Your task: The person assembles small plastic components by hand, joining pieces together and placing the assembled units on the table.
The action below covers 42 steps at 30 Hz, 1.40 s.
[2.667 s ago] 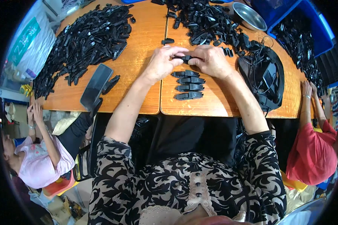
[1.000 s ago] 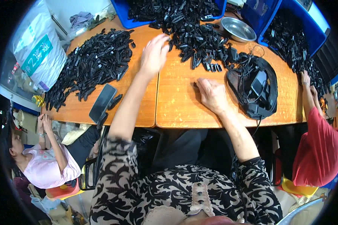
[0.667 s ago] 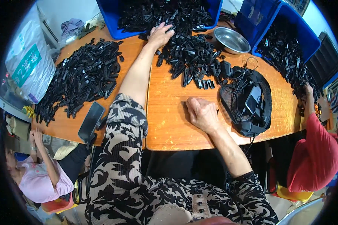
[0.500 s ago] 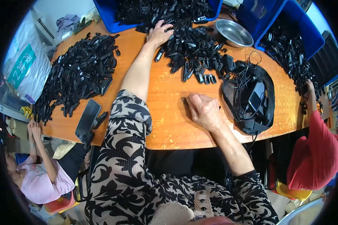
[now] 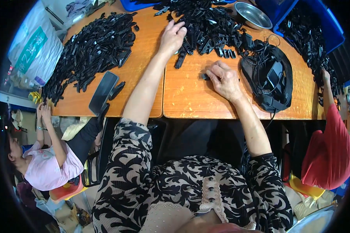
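My left hand (image 5: 172, 38) is at the near left edge of a heap of small black plastic parts (image 5: 210, 29). Its fingers are stretched and slightly apart, close against the nearest pieces; whether one lies under the fingertips is hidden. Over the bare wood in front of the heap, my right hand (image 5: 224, 80) is closed, knuckles up. A small black plastic part (image 5: 205, 76) pokes out at the left of its fingers.
Another black heap (image 5: 95, 50) spreads at the left, with a phone (image 5: 104, 93) on a stand nearer me. A metal bowl (image 5: 253, 15), a mesh bag with cables (image 5: 266, 79) and a blue bin (image 5: 332, 27) lie to the right. Co-workers sit at both sides.
My left hand has drawn back toward me from deep in the heap to its near edge. My right hand stays about where it was on the table. The view has tilted, raising the table in the picture.
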{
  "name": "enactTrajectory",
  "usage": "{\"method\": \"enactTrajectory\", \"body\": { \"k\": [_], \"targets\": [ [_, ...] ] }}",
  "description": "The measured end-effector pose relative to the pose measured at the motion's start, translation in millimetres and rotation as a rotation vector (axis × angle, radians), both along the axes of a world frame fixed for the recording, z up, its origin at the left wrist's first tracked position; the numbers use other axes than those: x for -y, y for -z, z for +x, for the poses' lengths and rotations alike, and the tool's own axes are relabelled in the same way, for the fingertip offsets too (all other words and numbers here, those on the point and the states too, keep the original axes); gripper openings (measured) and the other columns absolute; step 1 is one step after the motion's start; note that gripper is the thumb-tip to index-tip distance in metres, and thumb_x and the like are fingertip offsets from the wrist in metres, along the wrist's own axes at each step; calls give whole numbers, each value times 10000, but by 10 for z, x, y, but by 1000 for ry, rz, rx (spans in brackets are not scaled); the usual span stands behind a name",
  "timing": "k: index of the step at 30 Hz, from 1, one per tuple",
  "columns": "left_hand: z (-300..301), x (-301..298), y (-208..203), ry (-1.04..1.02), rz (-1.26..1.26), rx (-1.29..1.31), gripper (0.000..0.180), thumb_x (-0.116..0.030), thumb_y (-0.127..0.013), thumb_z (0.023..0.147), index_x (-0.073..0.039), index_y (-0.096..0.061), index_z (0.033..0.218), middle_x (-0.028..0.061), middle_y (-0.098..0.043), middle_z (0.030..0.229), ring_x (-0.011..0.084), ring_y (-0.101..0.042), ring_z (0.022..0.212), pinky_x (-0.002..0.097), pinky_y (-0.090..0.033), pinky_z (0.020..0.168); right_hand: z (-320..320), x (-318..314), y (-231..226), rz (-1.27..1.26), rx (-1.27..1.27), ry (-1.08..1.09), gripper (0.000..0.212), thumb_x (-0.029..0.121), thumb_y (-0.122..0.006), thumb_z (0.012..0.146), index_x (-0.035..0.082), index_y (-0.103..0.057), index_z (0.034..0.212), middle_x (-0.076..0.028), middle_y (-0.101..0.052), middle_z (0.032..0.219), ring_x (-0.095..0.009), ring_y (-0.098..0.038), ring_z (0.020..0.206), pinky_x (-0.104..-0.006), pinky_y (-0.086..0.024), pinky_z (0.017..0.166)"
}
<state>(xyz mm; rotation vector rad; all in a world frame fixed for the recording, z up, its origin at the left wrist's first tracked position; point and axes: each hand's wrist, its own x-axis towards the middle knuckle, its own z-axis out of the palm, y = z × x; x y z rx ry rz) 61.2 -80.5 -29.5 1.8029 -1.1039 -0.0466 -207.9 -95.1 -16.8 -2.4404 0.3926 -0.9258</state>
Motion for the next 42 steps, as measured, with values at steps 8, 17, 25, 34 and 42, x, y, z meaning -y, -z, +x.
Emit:
{"method": "enactTrajectory", "body": {
  "k": [8, 17, 25, 34, 42],
  "targets": [
    [-881, -1194, -421, 19, 196, 180, 332, -271, -676, 946, -28, -708, 1171, 190, -672, 1139, 354, -669, 1043, 451, -524, 924, -105, 11, 80, -69, -18, -44, 172, 213, -727, 902, 73, -726, 1001, -135, -681, 1016, -363, -679, 924, -445, -552, 784],
    [-1375, -1662, -295, 189, 133, 105, 353, -87, -726, 900, -34, -686, 1247, 188, -674, 1147, 349, -689, 1013, 411, -563, 865, -109, -16, 39, -68, -125, 35, 199, 227, -771, 863, 62, -723, 964, -161, -661, 939, -389, -668, 863, -473, -541, 760],
    [-986, -1503, -209, 446, 118, 441, 377, -20, -685, 879, -86, -713, 1249, 94, -702, 1166, 279, -600, 1185, 406, -455, 1060, -191, -189, -157, 4, -135, 81, 254, 296, -765, 879, 49, -723, 925, -169, -686, 880, -387, -679, 841, -480, -528, 733],
    [-1049, -1586, -162, 426, 67, -70, 411, 11, -727, 830, -58, -712, 1235, 97, -726, 1016, 219, -681, 1014, 326, -532, 919, -172, -424, -138, -95, -161, 4, 212, 226, -782, 835, 41, -715, 914, -145, -672, 859, -361, -679, 808, -463, -538, 709],
    [-991, -1716, -154, 344, 106, -57, 409, 38, -722, 830, -48, -692, 1229, 114, -728, 1046, 230, -718, 1006, 341, -544, 921, 206, -346, -64, -19, -120, -271, 214, 211, -778, 822, 56, -711, 954, -144, -673, 896, -358, -670, 828, -449, -536, 722]
  ]
}}
